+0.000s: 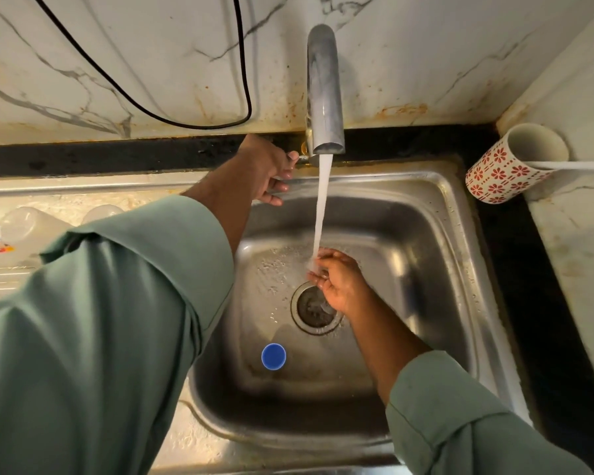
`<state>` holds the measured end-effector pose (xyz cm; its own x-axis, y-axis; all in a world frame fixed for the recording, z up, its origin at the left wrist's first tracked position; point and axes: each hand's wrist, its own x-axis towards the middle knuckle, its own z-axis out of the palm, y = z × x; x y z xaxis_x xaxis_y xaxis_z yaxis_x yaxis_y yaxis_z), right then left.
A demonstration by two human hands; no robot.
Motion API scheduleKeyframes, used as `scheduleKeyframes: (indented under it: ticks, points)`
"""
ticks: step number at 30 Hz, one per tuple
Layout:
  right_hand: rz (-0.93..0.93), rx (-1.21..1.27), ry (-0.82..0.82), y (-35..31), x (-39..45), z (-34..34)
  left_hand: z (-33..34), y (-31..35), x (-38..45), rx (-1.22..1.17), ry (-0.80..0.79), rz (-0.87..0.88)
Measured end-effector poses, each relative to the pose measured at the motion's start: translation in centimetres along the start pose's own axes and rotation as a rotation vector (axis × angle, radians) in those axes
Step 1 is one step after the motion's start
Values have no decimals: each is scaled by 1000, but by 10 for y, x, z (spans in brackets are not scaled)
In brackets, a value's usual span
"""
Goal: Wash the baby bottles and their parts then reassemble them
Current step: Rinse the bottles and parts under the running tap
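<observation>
My right hand (pixel 340 282) is inside the steel sink (pixel 436 234), just above the drain. Its fingers are curled round a small clear bottle part (pixel 312 266), blurred by the water that runs over it from the tap (pixel 324 97). My left hand (pixel 270 169) reaches to the tap's base, thumb and fingers pinching the small tap handle (pixel 302 158). A blue round cap (pixel 273 356) lies on the sink floor near the front. Two clear baby bottles (pixel 31 226) lie on the draining board at the left, partly hidden by my left sleeve.
A red-and-white flowered mug (pixel 504 169) with a white handle sticking out of it stands on the counter at the right back corner. A black cable (pixel 247 97) hangs against the marble wall behind the tap. The drain strainer (pixel 311 308) sits mid-sink.
</observation>
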<state>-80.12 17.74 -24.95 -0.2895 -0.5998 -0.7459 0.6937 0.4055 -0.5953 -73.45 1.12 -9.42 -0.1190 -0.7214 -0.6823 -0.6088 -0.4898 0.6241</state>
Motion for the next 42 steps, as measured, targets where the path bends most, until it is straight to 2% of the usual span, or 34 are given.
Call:
scheduleKeyframes:
  ticks: [3, 6, 11, 17, 25, 30, 31, 34, 36, 39, 41, 42]
  points:
    - [-275, -553, 21, 1, 4, 1, 0, -1, 3, -19, 4, -23]
    - [-425, -862, 46, 2, 7, 1, -1, 0, 3, -19, -22, -33]
    - [-605, -1217, 141, 0, 11, -2, -2, 1, 2, -22, -41, -38]
    - [-644, -1381, 190, -3, 7, -4, -2, 0, 2, -17, -39, -16]
    - [-557, -1204, 158, -3, 7, -2, -1, -1, 1, -32, -15, -3]
    - [-509, -1129, 86, -5, 12, -1, 10, -31, 4, -140, 109, 275]
    - [-450, -1026, 83, -7, 12, 0, 13, -33, 3, -133, 150, 301]
    - [-181, -404, 68, -16, 5, 3, 18, -29, -6, -3, 298, 426]
    - [-81, -126, 12, -21, -1, 3, 21, -20, -21, 72, 344, 517]
    - [-77, -77, -96, -25, -13, -1, 26, -10, -43, -37, 272, 576]
    - [-112, -81, -147, -31, -22, -5, 28, -6, -52, -181, 208, 545]
    - [-131, -85, -166, -35, -27, -7, 28, -4, -54, -170, 176, 515]
